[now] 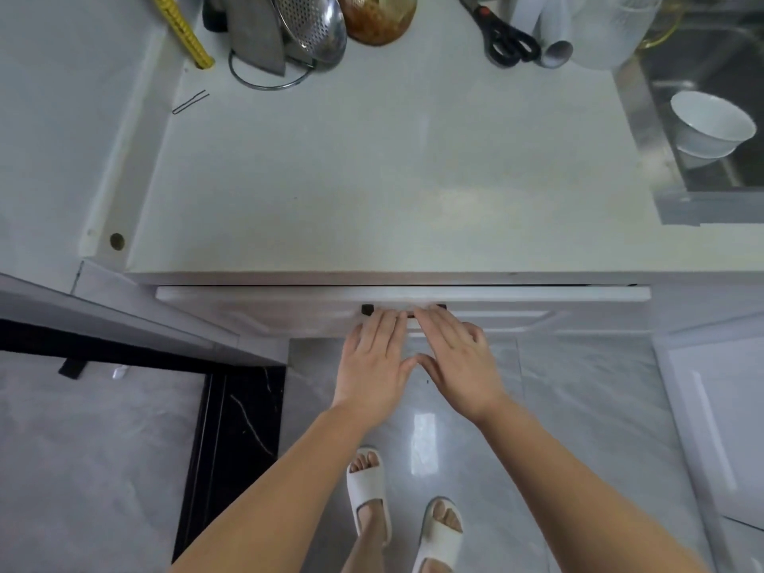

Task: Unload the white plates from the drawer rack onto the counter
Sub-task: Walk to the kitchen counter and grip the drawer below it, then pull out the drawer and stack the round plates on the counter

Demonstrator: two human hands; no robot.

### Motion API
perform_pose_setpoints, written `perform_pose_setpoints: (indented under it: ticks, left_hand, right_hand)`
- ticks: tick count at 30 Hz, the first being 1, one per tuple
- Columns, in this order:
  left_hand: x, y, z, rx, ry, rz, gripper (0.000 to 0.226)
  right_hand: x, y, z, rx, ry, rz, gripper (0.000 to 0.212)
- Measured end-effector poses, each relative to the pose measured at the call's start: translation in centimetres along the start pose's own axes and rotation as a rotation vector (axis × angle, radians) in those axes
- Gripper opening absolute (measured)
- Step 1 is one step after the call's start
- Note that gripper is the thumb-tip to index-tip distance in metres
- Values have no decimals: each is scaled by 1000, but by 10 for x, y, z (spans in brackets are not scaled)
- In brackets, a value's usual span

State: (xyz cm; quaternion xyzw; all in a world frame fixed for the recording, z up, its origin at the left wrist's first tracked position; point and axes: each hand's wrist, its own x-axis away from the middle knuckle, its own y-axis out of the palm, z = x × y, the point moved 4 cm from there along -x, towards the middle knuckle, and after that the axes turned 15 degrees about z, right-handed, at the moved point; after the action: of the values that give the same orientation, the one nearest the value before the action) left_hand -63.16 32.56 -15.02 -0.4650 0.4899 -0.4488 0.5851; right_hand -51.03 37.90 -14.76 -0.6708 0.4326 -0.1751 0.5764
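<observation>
The white drawer front (248,312) sits just under the counter's (372,179) front edge, with only a thin dark gap above it. Its black handle (367,309) is at the middle. My left hand (376,357) and my right hand (454,357) lie side by side on the handle, fingertips curled over the bar and thumbs touching below. The inside of the drawer is hidden, so no rack or white plates show.
At the counter's back stand a metal colander (314,26), a jar (380,18), black scissors (502,35) and a yellow ruler (182,31). A hairpin (190,102) lies at the left. A white bowl (709,126) sits in the sink (703,68) at right.
</observation>
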Motion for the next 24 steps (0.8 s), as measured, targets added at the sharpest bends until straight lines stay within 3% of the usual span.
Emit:
perform_pose_setpoints:
  ticks: [10,17,21,24]
  left_hand:
    - [76,-13,22,-74,52,-44,69]
    - [85,-36,38,-5,17,86,63]
    - [74,-37,43,-5,-14,-63,63]
    - [79,-30,47,1,-52,-139,56]
  right_hand:
    - [76,-14,-20,-5,-137,33,54]
    - [98,-53,6,30,-33,137,53]
    - [99,-64,19,108,0,90,49]
    - [102,-68,21,108,31,122,33]
